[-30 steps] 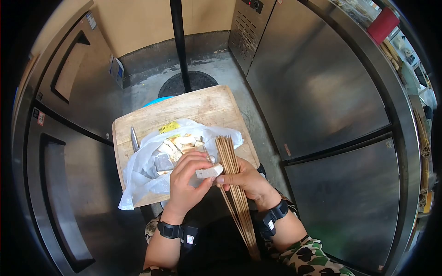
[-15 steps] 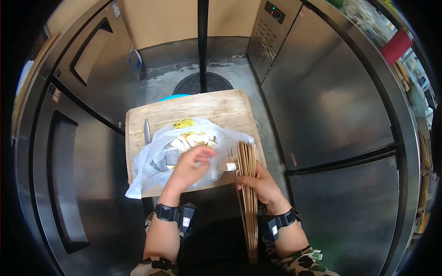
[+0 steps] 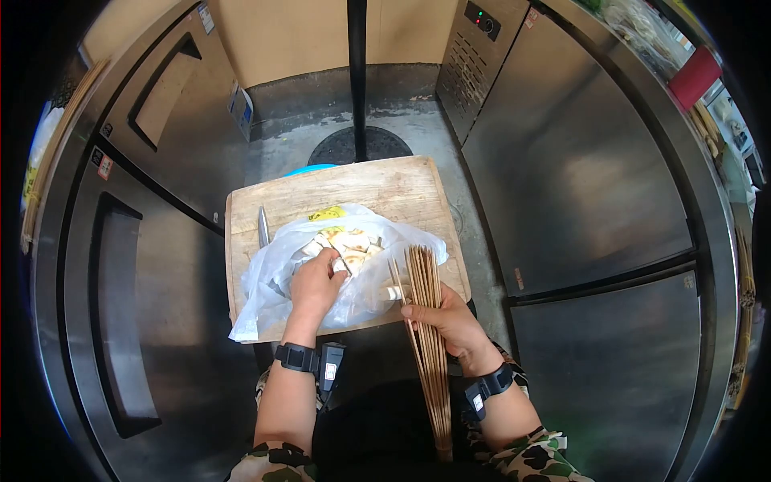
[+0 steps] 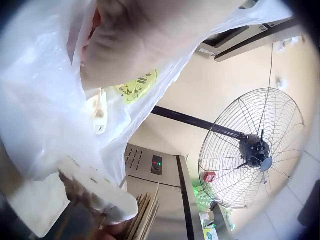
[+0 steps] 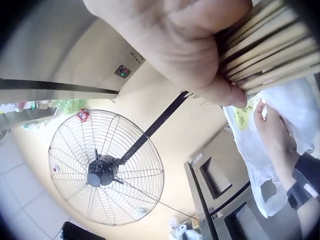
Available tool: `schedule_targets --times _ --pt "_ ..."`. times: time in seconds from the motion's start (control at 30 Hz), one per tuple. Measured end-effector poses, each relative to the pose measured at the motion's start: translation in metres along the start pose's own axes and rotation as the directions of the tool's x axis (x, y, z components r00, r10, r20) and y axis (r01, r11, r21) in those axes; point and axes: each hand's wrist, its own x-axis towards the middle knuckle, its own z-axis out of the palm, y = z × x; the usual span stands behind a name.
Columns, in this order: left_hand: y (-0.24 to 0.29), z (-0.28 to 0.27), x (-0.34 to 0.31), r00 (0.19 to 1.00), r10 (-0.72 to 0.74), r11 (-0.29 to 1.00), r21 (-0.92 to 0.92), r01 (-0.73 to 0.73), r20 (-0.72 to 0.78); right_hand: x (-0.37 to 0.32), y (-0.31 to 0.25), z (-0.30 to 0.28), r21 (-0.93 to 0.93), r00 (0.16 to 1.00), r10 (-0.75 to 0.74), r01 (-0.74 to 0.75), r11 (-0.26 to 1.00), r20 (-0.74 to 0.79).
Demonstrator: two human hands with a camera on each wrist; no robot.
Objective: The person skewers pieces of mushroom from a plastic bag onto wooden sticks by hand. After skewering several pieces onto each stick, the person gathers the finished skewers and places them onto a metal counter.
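Head view: the left hand [image 3: 313, 287] is over the open plastic bag [image 3: 269, 283], its thumb and fingers nearly closed in a pinch on a small pale piece [image 3: 338, 264]. More cut pieces [image 3: 354, 241], white with browned edges, lie in the bag, just beyond the fingertips. A yellow print marks the bag's far side.

The right hand [image 3: 456, 325] grips a thick bundle of sticks [image 3: 426, 301], its fingers curled round them and its thumb across the front. A white block [image 3: 391, 293] sits on thin sticks just left of the bundle, near the bag's right side.

Under the bag is a wooden board [image 3: 377, 181]; a knife [image 3: 263, 228] lies on it, left of the bag. Steel cabinets [image 3: 578, 173] stand on both sides, and a black pole [image 3: 357, 80] rises beyond the board. Both wrist views show a wire-caged fan [image 4: 255, 150] on a pole.
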Motion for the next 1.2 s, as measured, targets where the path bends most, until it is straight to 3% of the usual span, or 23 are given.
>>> schedule_targets --times 0.3,0.4,0.43,0.5,0.6,0.63,1.03,1.2 --pt "0.004 0.008 0.002 0.997 -0.046 0.999 0.004 0.046 -0.066 0.001 0.003 0.007 -0.033 1.000 -0.011 0.011 0.999 0.010" --pt "0.001 0.010 0.004 0.974 -0.011 0.994 -0.111 -0.015 -0.228 0.003 0.002 0.009 -0.088 1.000 -0.024 0.023 0.996 -0.007" --pt "0.002 0.007 0.004 0.969 -0.004 0.970 -0.236 -0.056 -0.246 0.003 0.002 0.010 -0.110 0.999 -0.031 0.029 0.993 -0.016" --pt "0.007 -0.001 0.004 0.960 0.006 0.870 -0.472 -0.143 -0.280 0.003 0.000 0.012 -0.122 0.999 -0.032 0.031 0.992 -0.008" --pt "0.014 -0.007 -0.002 0.999 0.034 0.341 -0.939 -0.042 -0.032 0.004 0.003 0.015 -0.128 0.999 -0.050 0.050 0.991 0.002" --pt "0.018 -0.010 -0.006 0.998 0.027 0.279 -0.959 0.043 0.052 0.004 0.004 0.016 -0.129 0.998 -0.060 0.060 0.990 0.008" --pt "0.029 -0.018 -0.016 0.967 0.253 0.369 -0.924 -0.096 0.001 0.006 0.003 0.024 -0.082 0.996 -0.012 0.019 0.996 0.084" --pt "0.028 -0.012 -0.016 0.962 0.260 0.413 -0.890 -0.193 -0.088 0.006 0.003 0.024 -0.100 0.997 -0.024 0.031 0.994 0.071"
